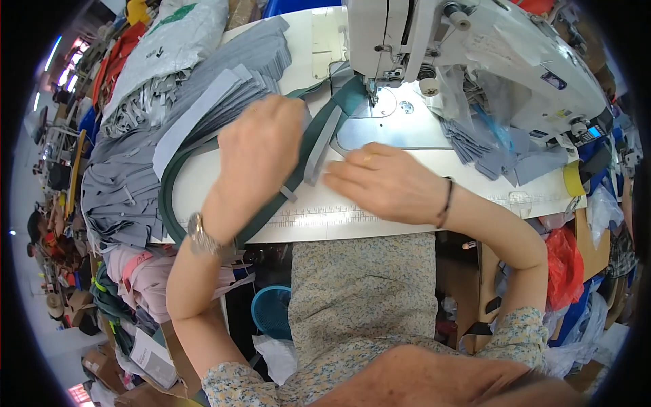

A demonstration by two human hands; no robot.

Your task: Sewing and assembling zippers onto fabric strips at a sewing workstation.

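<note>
Can see one left hand [261,146] above one looped green strap [270,209], near-left of one sewing machine [512,51], and one right hand [386,182] beside one grey strip [321,149], but cannot tell either grip.

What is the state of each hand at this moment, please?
Left hand: fingers curled above the dark green strap; blurred, grip cannot be told.
Right hand: fingers together, close to the narrow grey strip; grip cannot be told.
</note>
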